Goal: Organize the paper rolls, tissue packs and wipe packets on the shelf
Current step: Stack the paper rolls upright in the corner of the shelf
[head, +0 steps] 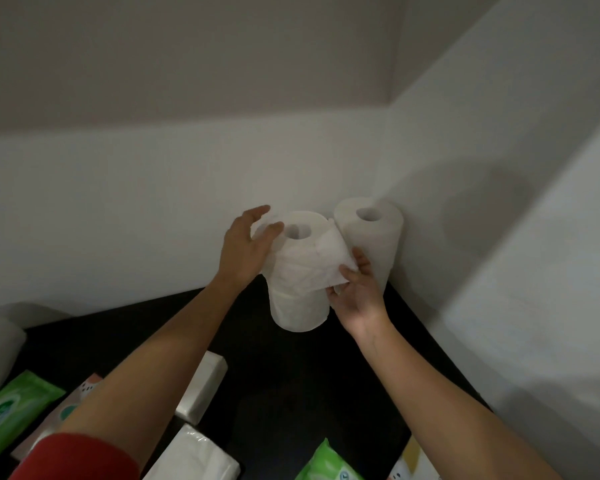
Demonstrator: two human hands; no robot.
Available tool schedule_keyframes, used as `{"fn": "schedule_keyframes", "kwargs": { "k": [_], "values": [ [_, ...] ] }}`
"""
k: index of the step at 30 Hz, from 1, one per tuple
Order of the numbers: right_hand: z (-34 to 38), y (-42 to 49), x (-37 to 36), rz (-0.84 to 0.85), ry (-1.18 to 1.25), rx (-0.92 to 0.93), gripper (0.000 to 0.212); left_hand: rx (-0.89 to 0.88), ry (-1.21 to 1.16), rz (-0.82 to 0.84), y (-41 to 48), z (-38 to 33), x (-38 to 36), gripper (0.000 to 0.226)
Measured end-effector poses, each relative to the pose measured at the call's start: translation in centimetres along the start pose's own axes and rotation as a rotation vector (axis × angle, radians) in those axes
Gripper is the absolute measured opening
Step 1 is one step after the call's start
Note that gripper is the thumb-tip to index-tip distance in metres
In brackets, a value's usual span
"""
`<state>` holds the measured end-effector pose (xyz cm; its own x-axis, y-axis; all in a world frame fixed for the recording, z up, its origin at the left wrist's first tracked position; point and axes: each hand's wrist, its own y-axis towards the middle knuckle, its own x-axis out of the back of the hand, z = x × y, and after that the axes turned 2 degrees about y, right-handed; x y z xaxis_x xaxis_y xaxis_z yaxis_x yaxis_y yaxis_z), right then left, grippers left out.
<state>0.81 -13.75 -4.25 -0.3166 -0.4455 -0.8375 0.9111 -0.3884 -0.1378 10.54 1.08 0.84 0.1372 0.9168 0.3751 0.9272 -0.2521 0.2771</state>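
while hands [246, 249] [359, 292] grip roll [302, 271], black shelf [291, 375] meets white walls [153, 202].

A dark, near-black shelf [291, 375] fills the lower middle of the frame. Behind it, a plain white back wall [118, 202] meets a white side wall [499, 237] in a corner right of centre. The light is dim, and a grey-beige shadowed band crosses the top.
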Motion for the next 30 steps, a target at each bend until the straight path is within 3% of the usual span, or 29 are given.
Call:
{"fn": "schedule_keyframes", "kwargs": {
  "k": [3,6,9,13,17,23,30],
  "values": [
    [0.2,0.2,0.1,-0.015,-0.008,-0.003,0.038,-0.337,0.345,0.053,-0.1,0.1,0.3,0.060],
    [0.0,0.4,0.5,-0.030,-0.025,-0.004,0.036,-0.540,0.672,0.217,-0.2,0.2,0.5,0.074],
    [-0.1,0.5,0.8,-0.030,-0.059,0.000,0.036,-0.606,0.815,0.262,0.0,0.0,0.4,0.074],
    [-0.1,0.1,0.5,-0.008,-0.075,0.000,0.033,-0.555,0.955,0.319,0.2,-1.0,-0.4,0.071],
    [-0.4,-0.1,0.0,-0.056,-0.149,-0.028,0.032,-0.443,0.919,0.370,0.3,-1.3,-0.7,0.069],
    [-0.6,-0.9,-0.1,-0.043,-0.126,-0.020,0.030,-0.571,0.788,0.250,-1.3,-1.8,0.9,0.067],
    [-0.4,-3.8,1.2,-0.031,-0.058,-0.020,0.028,-0.517,0.736,0.346,-6.7,-3.0,2.0,0.061]
  ]
}}
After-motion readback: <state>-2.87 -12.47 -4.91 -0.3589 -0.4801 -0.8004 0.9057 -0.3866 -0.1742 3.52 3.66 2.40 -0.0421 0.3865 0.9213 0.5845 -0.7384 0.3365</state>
